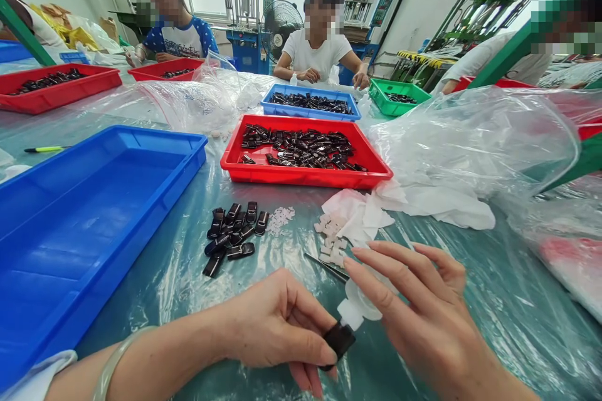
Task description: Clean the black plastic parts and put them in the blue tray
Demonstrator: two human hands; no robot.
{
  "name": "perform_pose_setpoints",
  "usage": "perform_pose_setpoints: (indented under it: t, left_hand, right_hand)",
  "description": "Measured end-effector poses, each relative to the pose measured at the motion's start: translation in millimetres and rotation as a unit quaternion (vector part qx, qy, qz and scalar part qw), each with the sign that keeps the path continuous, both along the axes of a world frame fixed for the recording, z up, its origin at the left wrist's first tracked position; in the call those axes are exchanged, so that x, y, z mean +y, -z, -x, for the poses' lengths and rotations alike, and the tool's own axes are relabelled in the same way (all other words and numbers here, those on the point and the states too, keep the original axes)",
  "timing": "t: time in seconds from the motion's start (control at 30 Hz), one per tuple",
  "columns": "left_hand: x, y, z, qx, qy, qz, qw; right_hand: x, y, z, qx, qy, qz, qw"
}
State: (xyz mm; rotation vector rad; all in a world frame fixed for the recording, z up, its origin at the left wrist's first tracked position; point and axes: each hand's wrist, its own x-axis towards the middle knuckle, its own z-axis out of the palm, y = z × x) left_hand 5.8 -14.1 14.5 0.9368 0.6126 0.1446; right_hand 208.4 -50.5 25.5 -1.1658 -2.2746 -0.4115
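My left hand point(282, 326) pinches a small glossy black plastic part point(340, 342) between thumb and fingers. A translucent white squeeze bottle point(365, 301) is in my right hand point(418, 307), its fingers curved round it. The bottle's white end meets the black part's edge, and its tip is not clearly visible. Dark tweezers point(329, 268) stick out beyond the bottle; I cannot tell whether they are held or lying there. Ahead of my left hand lies a loose pile of similar black parts point(235, 232). Small whitish pieces point(281, 220) and paler flat blocks point(332, 241) lie beside it.
A red tray point(305, 177) of black parts stands ahead, with a blue tray point(311, 114) behind it. At left is a large blue tray point(98, 200). Crumpled white tissue point(357, 213) and plastic bags point(475, 144) lie right. Co-workers point(320, 50) sit across the table.
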Motion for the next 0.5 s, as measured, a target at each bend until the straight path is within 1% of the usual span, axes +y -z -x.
perform_pose_setpoints:
  t: [0.2, 0.3, 0.4, 0.5]
  left_hand:
    - [-0.4, 7.2, -0.4, -0.003, -0.032, 0.002, 0.999]
    - [-0.3, 9.1, -0.1, 0.000, -0.029, -0.045, 0.999]
    - [0.4, 8.3, 0.1, -0.002, -0.022, -0.092, 0.996]
    - [1.5, 7.6, 0.4, -0.004, -0.022, -0.106, 0.994]
  right_hand:
    - [-0.3, -2.9, -11.8, 0.013, 0.015, 0.010, 1.000]
    - [-2.8, 1.7, -24.0, 0.032, 0.041, 0.024, 0.998]
    - [-4.7, 10.6, -39.4, 0.087, 0.089, 0.055, 0.991]
    - [-3.2, 17.1, -58.3, 0.177, 0.142, 0.098, 0.969]
